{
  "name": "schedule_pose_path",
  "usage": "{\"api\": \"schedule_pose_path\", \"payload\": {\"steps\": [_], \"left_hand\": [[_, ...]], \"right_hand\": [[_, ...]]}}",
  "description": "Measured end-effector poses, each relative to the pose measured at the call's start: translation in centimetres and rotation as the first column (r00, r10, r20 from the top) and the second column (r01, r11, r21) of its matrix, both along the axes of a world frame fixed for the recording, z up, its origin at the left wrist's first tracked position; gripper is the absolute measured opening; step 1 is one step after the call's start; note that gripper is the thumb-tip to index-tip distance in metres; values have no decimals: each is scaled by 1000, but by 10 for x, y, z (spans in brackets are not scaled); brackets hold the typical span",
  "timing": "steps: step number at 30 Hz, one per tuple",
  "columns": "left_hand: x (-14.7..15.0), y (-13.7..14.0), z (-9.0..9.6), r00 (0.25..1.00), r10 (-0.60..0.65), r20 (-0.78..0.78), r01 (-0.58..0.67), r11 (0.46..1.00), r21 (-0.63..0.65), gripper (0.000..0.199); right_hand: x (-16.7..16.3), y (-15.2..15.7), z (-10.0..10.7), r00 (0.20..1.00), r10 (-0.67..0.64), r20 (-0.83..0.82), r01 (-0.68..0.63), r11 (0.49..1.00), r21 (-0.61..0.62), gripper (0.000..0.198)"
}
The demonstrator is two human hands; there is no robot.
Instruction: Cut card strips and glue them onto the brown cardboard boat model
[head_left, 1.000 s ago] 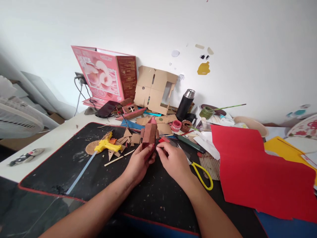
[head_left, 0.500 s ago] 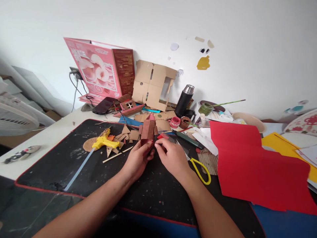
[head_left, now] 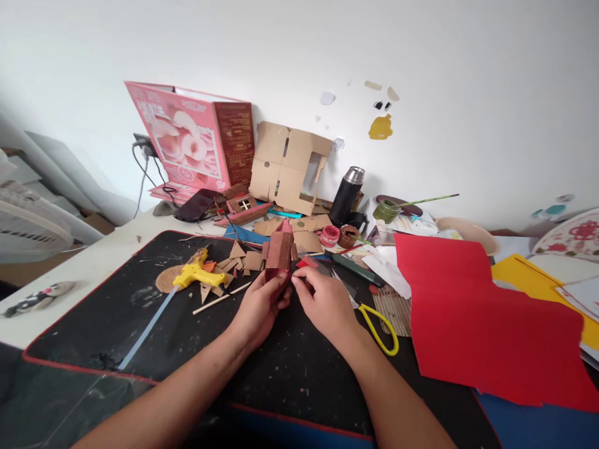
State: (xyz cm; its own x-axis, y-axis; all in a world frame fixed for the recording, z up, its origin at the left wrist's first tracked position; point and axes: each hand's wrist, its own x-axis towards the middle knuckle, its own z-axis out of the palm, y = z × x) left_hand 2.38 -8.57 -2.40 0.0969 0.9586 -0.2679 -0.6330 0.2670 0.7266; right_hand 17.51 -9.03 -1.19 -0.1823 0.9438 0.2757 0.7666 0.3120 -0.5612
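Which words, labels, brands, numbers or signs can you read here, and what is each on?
None reads clearly enough to quote.
Pink box, front: lettering and stamp-like mark, too blurred.
Brown side panel: rows of print, too small.
Round floral piece, right edge: red design, perhaps a sign, too blurred.

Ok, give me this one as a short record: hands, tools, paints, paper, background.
Left hand: holds the brown model by its near end
Right hand: close beside the model; whether it grips anything is unclear
Tools: yellow glue gun at left, scissors at right
Paints: red jar, brown jar, green jar
Paper: large red sheet, right
Background: pink box, black flask
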Motion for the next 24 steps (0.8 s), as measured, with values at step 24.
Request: {"api": "schedule_pose_path", "payload": {"steps": [24], "left_hand": [[2, -1, 0, 999, -1, -34, 1, 1000, 17, 36]], "right_hand": [[0, 0, 4, 1000, -1, 13, 1, 1000, -8, 17]]}}
